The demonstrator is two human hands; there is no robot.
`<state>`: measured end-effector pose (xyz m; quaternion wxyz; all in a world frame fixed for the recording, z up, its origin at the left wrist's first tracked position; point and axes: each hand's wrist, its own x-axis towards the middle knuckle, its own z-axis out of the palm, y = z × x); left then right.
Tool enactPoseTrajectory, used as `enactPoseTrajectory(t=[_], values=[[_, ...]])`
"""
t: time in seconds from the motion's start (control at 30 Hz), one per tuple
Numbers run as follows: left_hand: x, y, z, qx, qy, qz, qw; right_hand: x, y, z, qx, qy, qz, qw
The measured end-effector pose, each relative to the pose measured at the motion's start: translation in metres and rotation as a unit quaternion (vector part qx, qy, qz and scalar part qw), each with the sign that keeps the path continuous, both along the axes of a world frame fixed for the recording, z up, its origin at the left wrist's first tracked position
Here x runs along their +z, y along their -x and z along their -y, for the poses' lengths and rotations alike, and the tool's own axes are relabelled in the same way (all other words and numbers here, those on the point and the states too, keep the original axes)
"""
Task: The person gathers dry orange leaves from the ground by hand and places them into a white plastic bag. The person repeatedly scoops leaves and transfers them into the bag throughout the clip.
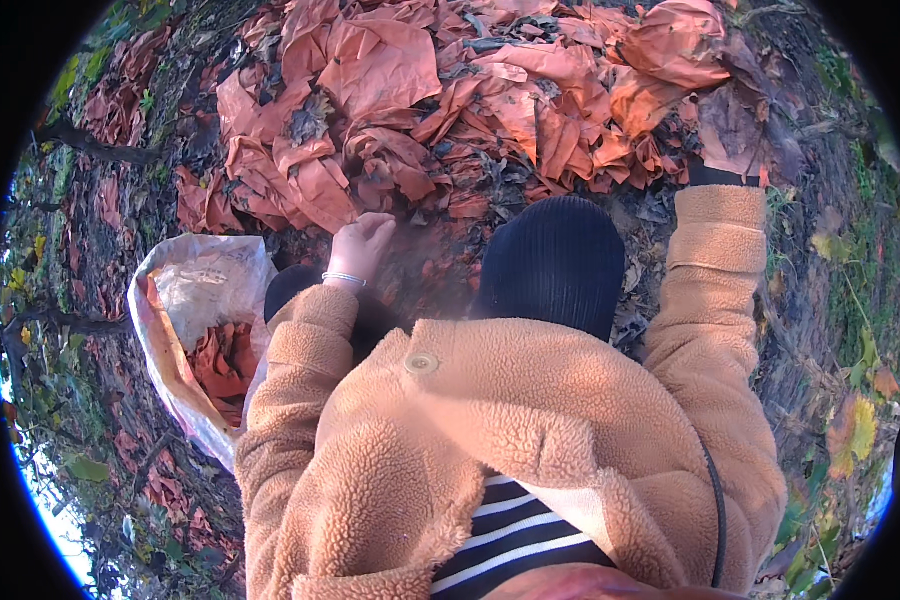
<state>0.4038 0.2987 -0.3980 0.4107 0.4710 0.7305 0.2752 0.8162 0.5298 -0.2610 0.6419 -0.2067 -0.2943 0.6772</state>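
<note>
My left hand, with a white band at the wrist, is curled at the near edge of a heap of crumpled red paper. One strip of the paper meets its knuckles; whether the fingers pinch it I cannot tell. At the heap's right side, my right arm reaches forward in a tan fleece sleeve with a black cuff. Brownish, shaded paper lies where that hand would be, so its fingers cannot be made out. Left of my left forearm stands an open whitish sack, with more red paper inside.
My knee in dark ribbed cloth rises between my arms. Dry leaves and soil lie under the paper. Dark branches cross the ground at the left. Green and yellow leaves grow on the right. Scattered red scraps lie below the sack.
</note>
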Motion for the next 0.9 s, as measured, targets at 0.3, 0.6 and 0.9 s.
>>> enactPoseTrajectory(t=[0.3, 0.6, 0.9], values=[[0.002, 0.002, 0.004, 0.013, -0.040, 0.032, 0.999, -0.126, 0.096, -0.021, 0.067, 0.105, 0.302, 0.945], [-0.002, 0.004, 0.002, -0.018, 0.005, -0.036, 0.999, -0.213, 0.105, 0.008, 0.081, -0.058, 0.809, 0.579], [0.005, 0.000, -0.005, -0.004, 0.010, 0.031, 0.999, -0.153, 0.097, 0.006, 0.094, -0.076, 0.664, 0.738]])
